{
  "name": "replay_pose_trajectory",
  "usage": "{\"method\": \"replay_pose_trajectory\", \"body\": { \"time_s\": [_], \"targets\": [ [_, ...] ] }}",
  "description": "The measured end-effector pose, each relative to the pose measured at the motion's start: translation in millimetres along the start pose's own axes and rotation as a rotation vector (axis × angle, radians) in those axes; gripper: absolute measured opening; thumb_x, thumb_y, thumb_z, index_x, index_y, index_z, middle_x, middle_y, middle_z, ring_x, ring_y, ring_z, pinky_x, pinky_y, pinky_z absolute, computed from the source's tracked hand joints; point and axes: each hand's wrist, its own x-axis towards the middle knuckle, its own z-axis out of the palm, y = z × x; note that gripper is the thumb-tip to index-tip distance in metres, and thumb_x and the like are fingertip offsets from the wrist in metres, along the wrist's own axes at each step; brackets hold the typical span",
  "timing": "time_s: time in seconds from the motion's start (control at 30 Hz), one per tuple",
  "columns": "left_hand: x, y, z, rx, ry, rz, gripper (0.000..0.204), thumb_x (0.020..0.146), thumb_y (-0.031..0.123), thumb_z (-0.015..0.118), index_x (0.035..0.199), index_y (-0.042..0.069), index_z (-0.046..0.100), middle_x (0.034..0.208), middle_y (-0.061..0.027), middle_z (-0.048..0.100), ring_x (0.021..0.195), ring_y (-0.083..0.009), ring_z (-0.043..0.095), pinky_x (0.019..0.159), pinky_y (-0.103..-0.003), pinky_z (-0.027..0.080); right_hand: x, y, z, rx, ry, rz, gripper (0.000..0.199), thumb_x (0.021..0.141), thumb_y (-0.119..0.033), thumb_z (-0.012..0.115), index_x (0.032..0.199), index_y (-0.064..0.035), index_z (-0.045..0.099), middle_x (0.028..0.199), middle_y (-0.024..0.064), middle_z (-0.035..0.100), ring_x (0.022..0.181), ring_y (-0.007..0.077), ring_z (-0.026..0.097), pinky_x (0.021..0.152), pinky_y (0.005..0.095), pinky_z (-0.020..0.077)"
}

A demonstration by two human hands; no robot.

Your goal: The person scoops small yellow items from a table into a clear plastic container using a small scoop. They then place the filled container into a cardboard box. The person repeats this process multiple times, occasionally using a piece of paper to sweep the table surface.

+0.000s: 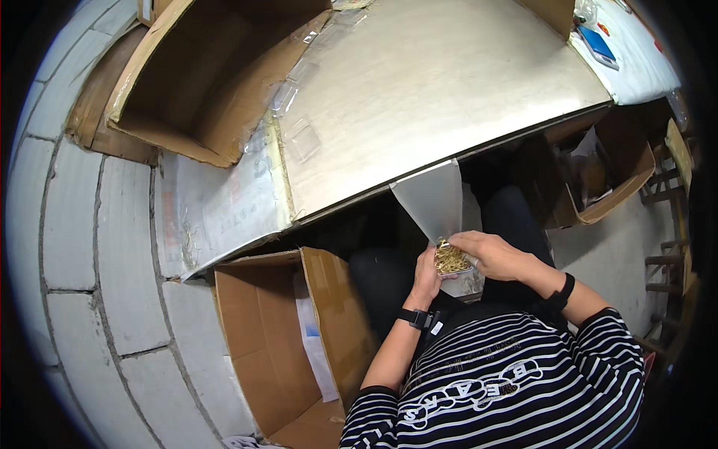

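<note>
A small clear plastic box (pixel 443 275) filled with gold-coloured, thin metal-looking pieces (pixel 451 258) is held low over my lap, just in front of the table edge. My left hand (pixel 427 277) grips the box from its left side, fingers wrapped round it. From the right, my right hand (pixel 492 254) reaches over the box, with fingertips bent together at its far rim and the thumb near the gold pieces. Whatever those fingertips pinch is too small to make out. A translucent white sheet (pixel 432 196) slopes from the table edge down to the box.
A pale table (pixel 419 82) spans the far side, with flat clear plastic pieces (pixel 303 141) near its left. One open cardboard box (pixel 202 71) lies on the table at left; another (pixel 262 344) stands beside my left leg. A third carton (pixel 617 176) sits at right near wooden stools (pixel 666 254).
</note>
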Motion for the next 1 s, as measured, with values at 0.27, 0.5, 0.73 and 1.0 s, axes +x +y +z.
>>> {"method": "replay_pose_trajectory", "body": {
  "time_s": [0.27, 0.5, 0.73, 1.0],
  "targets": [
    [-30, 13, 6, 0.098, -0.023, 0.06, 0.041, 0.101, 0.035, 0.039, 0.111, -0.001, 0.056, 0.09, -0.0086, 0.065, 0.072, -0.0152, 0.067, 0.051, -0.027, 0.057, 6, -19, -10, 0.113, 0.006, -0.072, 0.036, 0.072, 0.009, 0.055, 0.107, 0.0014, 0.062, 0.105, 0.0185, 0.063, 0.102, 0.0355, 0.059, 0.088, 0.0415, 0.0488],
    [-51, 37, 36, 0.083, -0.077, 0.102, 0.035, 0.101, 0.029, 0.04, 0.11, -0.001, 0.056, 0.09, -0.0094, 0.065, 0.07, -0.0148, 0.066, 0.048, -0.026, 0.057, 12, -25, -6, 0.013, 0.056, -0.186, 0.038, 0.073, 0.002, 0.061, 0.111, 0.0015, 0.06, 0.111, 0.016, 0.063, 0.105, 0.0328, 0.06, 0.09, 0.0399, 0.049],
    [-53, 60, 44, 0.037, -0.036, 0.186, 0.035, 0.101, 0.026, 0.037, 0.112, -0.001, 0.055, 0.092, -0.0102, 0.065, 0.075, -0.0163, 0.067, 0.049, -0.027, 0.058, 1, -36, -22, -0.223, 0.146, -0.387, 0.039, 0.073, 0.0, 0.062, 0.112, 0.0012, 0.06, 0.121, 0.0146, 0.061, 0.113, 0.0307, 0.058, 0.096, 0.0407, 0.048],
    [-53, 65, 60, -0.107, -0.049, 0.196, 0.036, 0.101, 0.029, 0.039, 0.114, 0.0, 0.055, 0.092, -0.0097, 0.066, 0.076, -0.0166, 0.068, 0.052, -0.028, 0.059, 3, -40, -26, -0.261, 0.149, -0.384, 0.053, 0.073, -0.001, 0.062, 0.125, 0.0, 0.053, 0.127, 0.0151, 0.057, 0.119, 0.0291, 0.054, 0.102, 0.0429, 0.0433]
  ]
}}
